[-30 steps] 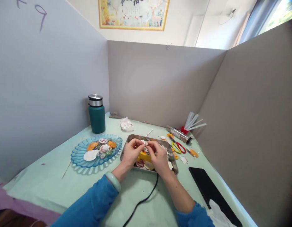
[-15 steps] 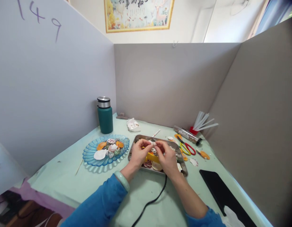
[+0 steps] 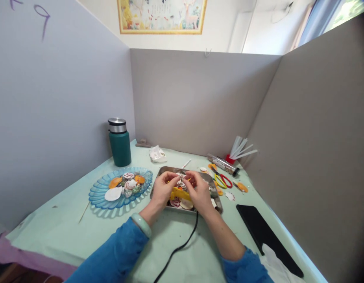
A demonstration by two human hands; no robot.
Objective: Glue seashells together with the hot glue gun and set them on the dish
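Observation:
Over the metal tray, my left hand and my right hand meet fingertip to fingertip. Both pinch a small whitish shell, mostly hidden by the fingers. Below them in the tray lies a yellow tool, apparently a hot glue gun, partly covered by my hands. Several shells, such as a pale one, lie in the tray around it. A black cord runs from the tray toward me.
Left stands a blue scalloped plate of shells, with a green flask behind. On the right are scissors, loose shells, a clear tube, white sticks in a red holder and a black flat object. Grey partitions enclose the table.
The view has turned slightly to the right, so everything sits further left. My hands stay over the tray, fingertips still together at the small shell, with the fingers shifted slightly.

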